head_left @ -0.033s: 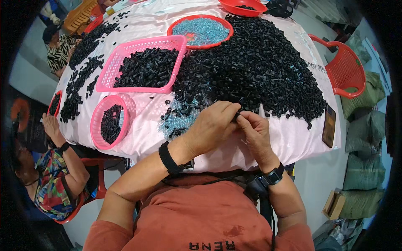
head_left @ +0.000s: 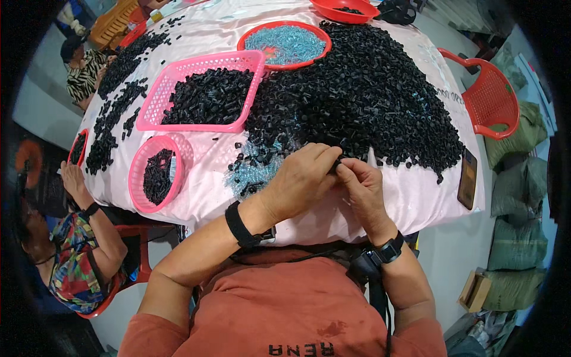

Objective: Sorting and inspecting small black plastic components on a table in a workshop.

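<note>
My left hand (head_left: 303, 178) and my right hand (head_left: 363, 187) meet at the near edge of a large heap of small black plastic parts (head_left: 369, 89). Both hands are closed in a pinch, fingertips almost touching. Between them a bit of a small black part (head_left: 337, 163) shows; the fingers hide most of it. Beside my left hand lies a small pile of clear bluish pieces (head_left: 253, 169), mixed with some black parts. Farther back, more bluish pieces fill a red round tray (head_left: 239, 45) standing against the heap.
Left of the heap are a pink rectangular basket (head_left: 156, 98) and a pink round basket (head_left: 135, 184), both holding black parts. A phone (head_left: 467, 178) lies at the right table edge, near a red chair (head_left: 491, 98). Two people (head_left: 89, 256) sit along the left side. Sacks (head_left: 517, 244) stand at right.
</note>
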`<state>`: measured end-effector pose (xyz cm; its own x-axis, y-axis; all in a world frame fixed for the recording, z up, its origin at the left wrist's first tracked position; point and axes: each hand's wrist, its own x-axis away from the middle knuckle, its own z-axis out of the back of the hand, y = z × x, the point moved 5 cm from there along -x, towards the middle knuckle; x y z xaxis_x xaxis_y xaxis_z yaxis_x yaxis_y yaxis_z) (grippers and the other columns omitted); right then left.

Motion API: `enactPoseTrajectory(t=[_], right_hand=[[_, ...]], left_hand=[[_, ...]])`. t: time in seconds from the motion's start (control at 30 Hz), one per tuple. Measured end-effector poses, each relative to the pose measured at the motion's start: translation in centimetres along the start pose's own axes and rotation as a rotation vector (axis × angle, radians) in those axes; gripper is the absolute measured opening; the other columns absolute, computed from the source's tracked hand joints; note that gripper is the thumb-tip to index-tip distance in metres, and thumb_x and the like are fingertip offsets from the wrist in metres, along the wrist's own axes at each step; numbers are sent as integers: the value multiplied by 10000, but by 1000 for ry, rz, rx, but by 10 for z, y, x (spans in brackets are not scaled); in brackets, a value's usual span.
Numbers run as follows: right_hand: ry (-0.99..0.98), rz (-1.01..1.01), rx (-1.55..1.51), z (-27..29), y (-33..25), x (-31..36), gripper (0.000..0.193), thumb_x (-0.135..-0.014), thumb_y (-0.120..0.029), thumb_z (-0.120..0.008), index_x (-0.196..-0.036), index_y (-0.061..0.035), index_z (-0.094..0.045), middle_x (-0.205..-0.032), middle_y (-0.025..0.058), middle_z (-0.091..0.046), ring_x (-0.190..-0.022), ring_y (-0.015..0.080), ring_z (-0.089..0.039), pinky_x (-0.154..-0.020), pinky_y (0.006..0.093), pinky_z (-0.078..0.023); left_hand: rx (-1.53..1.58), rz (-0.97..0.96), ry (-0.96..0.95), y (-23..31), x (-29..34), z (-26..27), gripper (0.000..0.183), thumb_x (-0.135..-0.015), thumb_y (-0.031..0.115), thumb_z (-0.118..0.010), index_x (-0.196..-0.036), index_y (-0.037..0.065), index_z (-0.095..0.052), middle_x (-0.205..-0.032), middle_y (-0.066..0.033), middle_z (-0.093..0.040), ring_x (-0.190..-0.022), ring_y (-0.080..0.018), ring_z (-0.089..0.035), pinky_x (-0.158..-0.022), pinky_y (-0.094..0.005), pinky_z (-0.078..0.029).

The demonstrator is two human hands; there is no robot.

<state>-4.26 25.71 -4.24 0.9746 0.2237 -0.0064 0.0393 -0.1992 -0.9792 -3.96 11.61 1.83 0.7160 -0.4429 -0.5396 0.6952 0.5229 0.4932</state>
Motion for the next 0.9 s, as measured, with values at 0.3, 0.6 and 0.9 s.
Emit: enactPoseTrajectory(t=[0.3, 0.6, 0.9], right_hand=[[-18, 19, 0, -2, -4, 1, 160, -992, -135, -605, -997, -2, -693, -857, -21, -671, -754, 43, -595, -671, 203, -496], [28, 8, -4, -7, -7, 3, 170, -986, -121, -602, -949, 6, -707, -825, -19, -675, -718, 35, -587, -626, 196, -482], [44, 40, -3, -3, -8, 1, 193, -999, -136, -597, -937, 14, -701, -815, 5, -687, -688, 45, -604, -624, 198, -496]], left_hand=[[-63, -21, 0, 6, -2, 2, 413, -767, 95, -743, -1134, -27, -600, -1003, -171, -651, -910, -346, -640, -764, -406, -538], [-173, 76, 12, 12, 4, -5, 384, -772, 65, -682, -1130, -31, -579, -990, -167, -633, -895, -342, -622, -744, -418, -523], [-163, 44, -20, 10, -2, -6, 357, -755, 77, -687, -1087, -17, -596, -940, -150, -622, -880, -335, -612, -740, -399, -512]])
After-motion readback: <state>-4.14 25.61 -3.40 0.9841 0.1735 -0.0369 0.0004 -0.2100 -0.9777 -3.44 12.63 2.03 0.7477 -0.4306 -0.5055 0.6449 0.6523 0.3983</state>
